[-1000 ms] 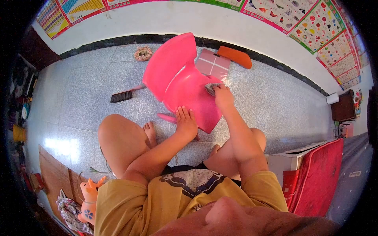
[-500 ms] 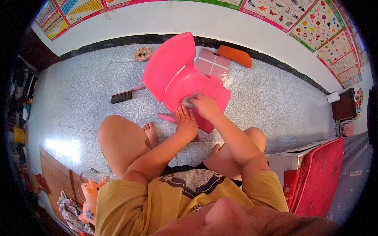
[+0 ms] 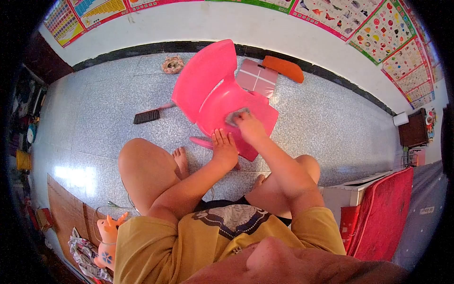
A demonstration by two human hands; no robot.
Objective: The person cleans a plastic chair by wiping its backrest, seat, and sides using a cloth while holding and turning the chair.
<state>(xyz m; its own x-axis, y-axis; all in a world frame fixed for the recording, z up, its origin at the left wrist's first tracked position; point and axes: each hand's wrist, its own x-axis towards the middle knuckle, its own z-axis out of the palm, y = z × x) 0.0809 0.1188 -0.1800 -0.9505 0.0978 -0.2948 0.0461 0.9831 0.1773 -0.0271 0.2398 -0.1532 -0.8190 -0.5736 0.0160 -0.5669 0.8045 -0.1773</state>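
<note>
A small pink plastic chair (image 3: 203, 75) stands on the floor in front of me, its backrest turned away to the upper left. My right hand (image 3: 249, 127) is closed on a grey cloth (image 3: 232, 117) and presses it against the middle of the seat. Fingers stretched out flat, my left hand (image 3: 224, 146) rests on the near edge of the seat, just left of and below the cloth. Part of the cloth is hidden under the right fingers.
A black-bristled brush (image 3: 146, 117) lies left of the chair. Behind it are a pink scale-like square panel (image 3: 257, 78), an orange board (image 3: 283, 68) and a woven ring-shaped thing (image 3: 172, 65). An orange toy animal (image 3: 109, 234) and red padding (image 3: 383, 215) flank me.
My right hand has slid the cloth a little to the right across the seat, away from my left hand. The left hand and the chair stay nearly in place.
</note>
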